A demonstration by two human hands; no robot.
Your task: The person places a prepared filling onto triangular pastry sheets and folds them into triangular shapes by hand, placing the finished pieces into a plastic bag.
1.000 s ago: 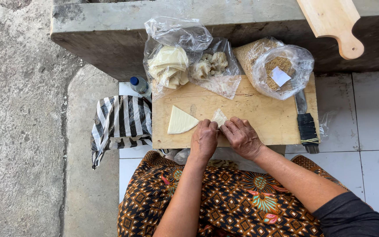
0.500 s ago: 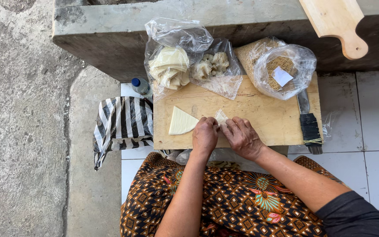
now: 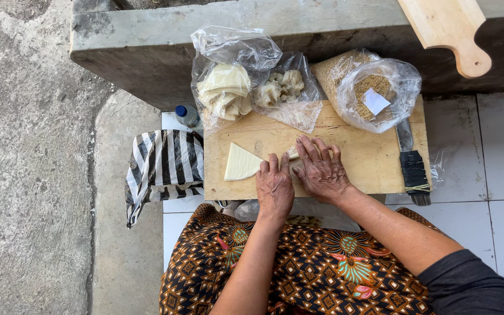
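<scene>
A pale triangular dough sheet point(image 3: 240, 165) lies on the wooden cutting board point(image 3: 368, 157). My left hand point(image 3: 274, 188) rests on the board's near edge, fingers touching the sheet's right side. My right hand point(image 3: 321, 169) lies flat beside it, fingers spread over a small pale piece point(image 3: 293, 153) of which only a corner shows. Both hands press down on the board; neither grips anything that I can see.
Clear bags at the board's far edge hold folded wrappers point(image 3: 224, 93), shaped dumplings point(image 3: 280, 87) and brown grains point(image 3: 374, 90). A knife point(image 3: 412, 169) lies at the right edge. A striped bag point(image 3: 161, 166) and a bottle point(image 3: 186, 115) sit left. A wooden paddle point(image 3: 450, 29) lies on the concrete ledge.
The right hand's fingers have stretched out flatter over the small piece. The left hand stays in place beside the triangular sheet.
</scene>
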